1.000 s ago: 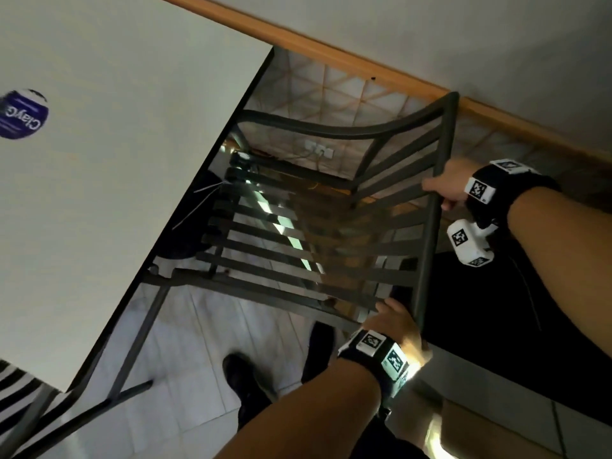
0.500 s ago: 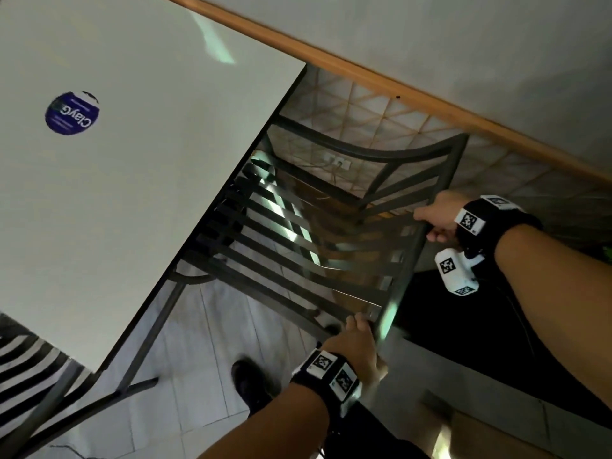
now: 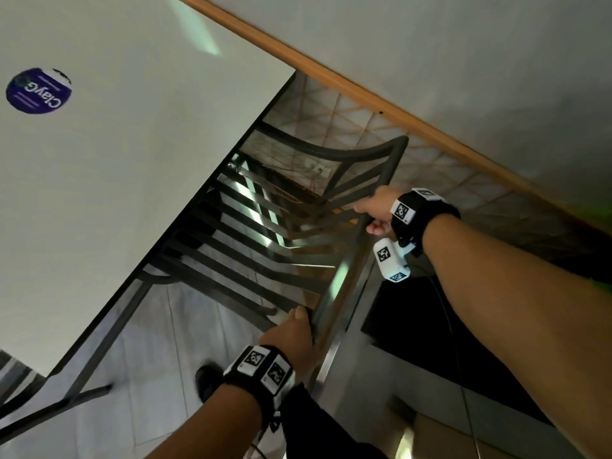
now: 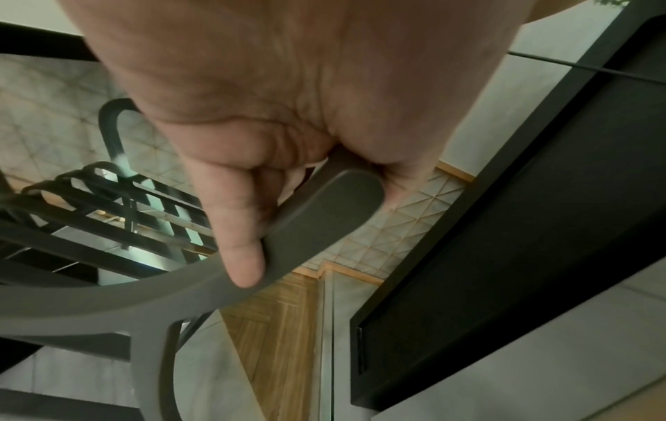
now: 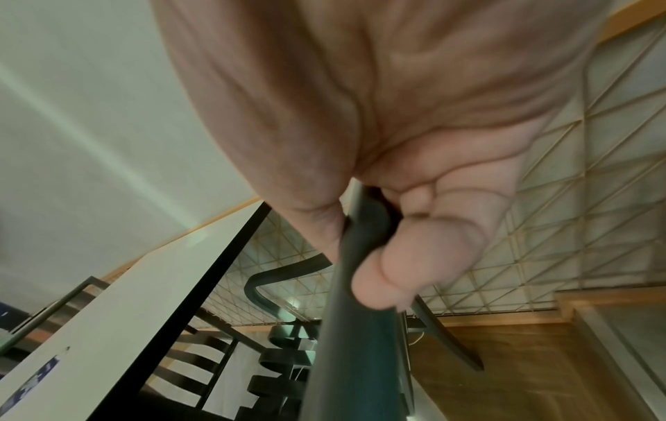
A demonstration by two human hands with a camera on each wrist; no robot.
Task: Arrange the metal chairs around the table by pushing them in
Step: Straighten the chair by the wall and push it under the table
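While both hands are wrapped on its backrest, the dark grey slatted metal chair [image 3: 265, 246] sits with the front of its seat already tucked under the edge of the white rectangular desk [image 3: 132, 160], so I'd call this one mostly pushed in but not finished. A good part of the seat slats and the whole back are out in the open on the near side.

Grip-wise: the left hand [image 3: 293, 339] is curled round the near end of the top rail, and the wrist view shows the thumb laid along the flat bar. The right hand [image 3: 377, 207] has its fingers closed round the far end of the same rail. Nothing loose, both holding the chair firmly as far as I can see.

What's left, my guess: slide it in a bit more until the back is close to the desk edge, then let go. Another striped chair [image 3: 13, 372] peeks out at the lower left corner of the desk; can't tell if that one's properly in. Wall with a wooden trim strip [image 3: 364, 94] runs right beside the chair, so not much room on that side.
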